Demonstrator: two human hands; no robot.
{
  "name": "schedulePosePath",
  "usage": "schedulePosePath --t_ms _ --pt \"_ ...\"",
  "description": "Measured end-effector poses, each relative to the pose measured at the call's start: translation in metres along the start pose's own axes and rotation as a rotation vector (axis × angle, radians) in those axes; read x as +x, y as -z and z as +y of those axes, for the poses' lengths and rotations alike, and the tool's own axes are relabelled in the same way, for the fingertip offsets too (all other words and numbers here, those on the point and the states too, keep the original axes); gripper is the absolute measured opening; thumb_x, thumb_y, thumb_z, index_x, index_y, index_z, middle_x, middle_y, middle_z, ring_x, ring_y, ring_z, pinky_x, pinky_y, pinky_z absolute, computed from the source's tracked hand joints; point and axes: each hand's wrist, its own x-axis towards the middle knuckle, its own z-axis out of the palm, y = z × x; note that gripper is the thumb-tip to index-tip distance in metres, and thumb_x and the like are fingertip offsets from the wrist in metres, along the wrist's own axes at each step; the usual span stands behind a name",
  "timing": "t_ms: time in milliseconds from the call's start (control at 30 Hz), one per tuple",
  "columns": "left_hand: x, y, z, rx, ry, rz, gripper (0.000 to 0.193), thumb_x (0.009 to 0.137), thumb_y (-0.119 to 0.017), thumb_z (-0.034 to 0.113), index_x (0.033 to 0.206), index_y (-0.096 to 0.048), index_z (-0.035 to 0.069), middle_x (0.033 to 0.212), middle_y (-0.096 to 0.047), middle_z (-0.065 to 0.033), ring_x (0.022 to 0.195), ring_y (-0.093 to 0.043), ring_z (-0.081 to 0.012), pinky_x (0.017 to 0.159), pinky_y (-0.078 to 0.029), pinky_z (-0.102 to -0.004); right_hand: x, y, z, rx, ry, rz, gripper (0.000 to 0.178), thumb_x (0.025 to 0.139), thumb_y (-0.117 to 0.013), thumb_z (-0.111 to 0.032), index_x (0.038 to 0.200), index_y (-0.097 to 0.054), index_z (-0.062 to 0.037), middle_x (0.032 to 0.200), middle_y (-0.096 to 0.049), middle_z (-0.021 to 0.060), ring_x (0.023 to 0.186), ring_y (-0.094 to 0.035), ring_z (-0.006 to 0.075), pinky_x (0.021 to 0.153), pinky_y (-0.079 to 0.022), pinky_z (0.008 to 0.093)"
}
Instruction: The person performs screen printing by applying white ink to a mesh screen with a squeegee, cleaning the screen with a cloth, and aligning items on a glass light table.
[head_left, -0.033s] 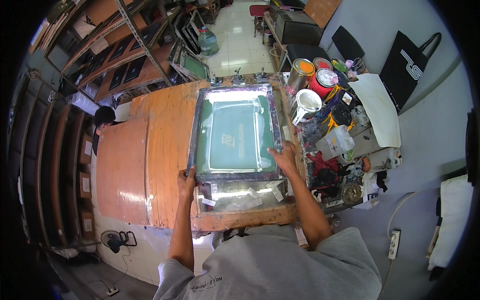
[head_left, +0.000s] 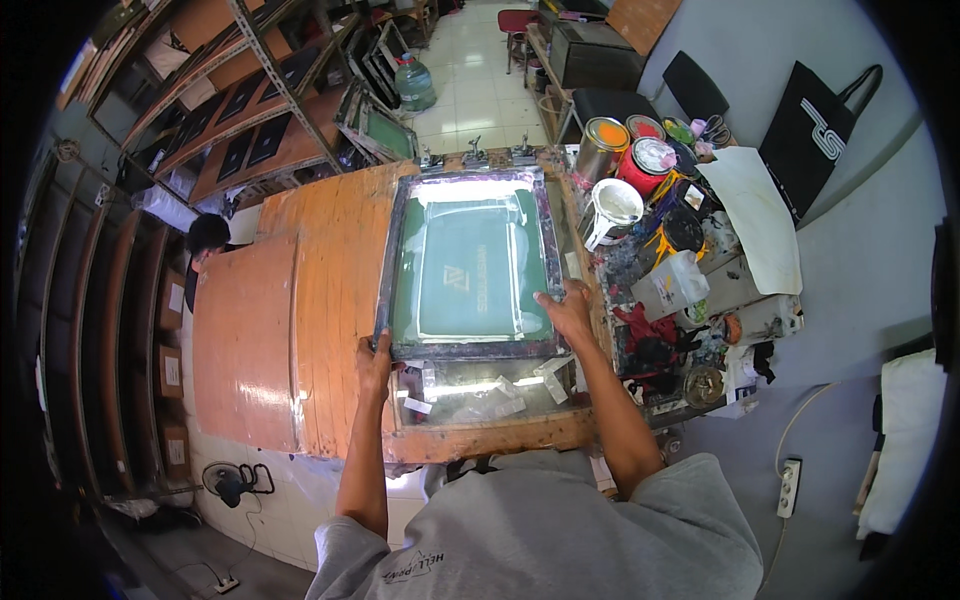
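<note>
A screen printing frame [head_left: 462, 351] with dark edges and green mesh lies on the wooden worktable [head_left: 345, 300], its far edge near metal hinge clamps [head_left: 476, 150]. White ink is spread along the far end of the mesh, and white lines outline a paler rectangle with a small design. My left hand [head_left: 373, 362] is closed around the frame's near left corner. On the right side my right hand [head_left: 568, 312] grips the frame's edge, thumb on top. Nearer to me, a glass panel [head_left: 465, 398] shows beneath, with several pieces of clear tape on it.
Paint cans [head_left: 603, 145], a white pot [head_left: 614, 208] and stained tools crowd the bench at the right. A brown board [head_left: 245, 340] covers the table's left part. Beyond it another person's head [head_left: 208, 234] shows. Shelves [head_left: 250, 80] stand at the far left, a fan [head_left: 228, 482] on the floor.
</note>
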Motion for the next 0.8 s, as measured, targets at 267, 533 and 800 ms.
schedulePosePath --t_ms 267,533,800 --pt "-0.002 -0.031 0.009 -0.015 -0.034 -0.02 0.051 0.103 -0.054 0.042 0.111 -0.059 -0.008 0.082 -0.057 -0.0098 0.065 -0.059 -0.0177 0.048 -0.055 -0.0312 0.047 0.019 0.037 0.124 0.094 0.108 0.039 0.096 -0.062 -0.031 0.112 -0.067 0.0049 0.107 -0.068 0.026 0.097 -0.066 0.037 0.087 -0.05 0.0438" --pt "0.004 -0.036 -0.015 -0.001 -0.025 -0.014 0.047 0.102 -0.057 0.043 0.104 -0.064 -0.004 0.07 -0.051 -0.003 0.056 -0.049 -0.0131 0.047 -0.046 -0.0313 -0.01 0.049 0.054 -0.386 0.162 0.286 0.034 0.089 -0.063 -0.016 0.12 -0.062 -0.0038 0.113 -0.06 0.0188 0.096 -0.065 0.0416 0.079 -0.054 0.0513" --pt "0.005 -0.033 -0.024 -0.107 0.033 -0.005 0.044 0.101 -0.06 0.037 0.119 -0.067 -0.002 0.069 -0.05 0.0003 0.057 -0.046 -0.0107 0.048 -0.043 -0.0304 -0.006 0.078 0.012 -0.634 -0.092 0.135 0.021 0.083 -0.069 -0.02 0.096 -0.067 -0.003 0.1 -0.068 0.0171 0.077 -0.069 0.0417 0.07 -0.056 0.0519"
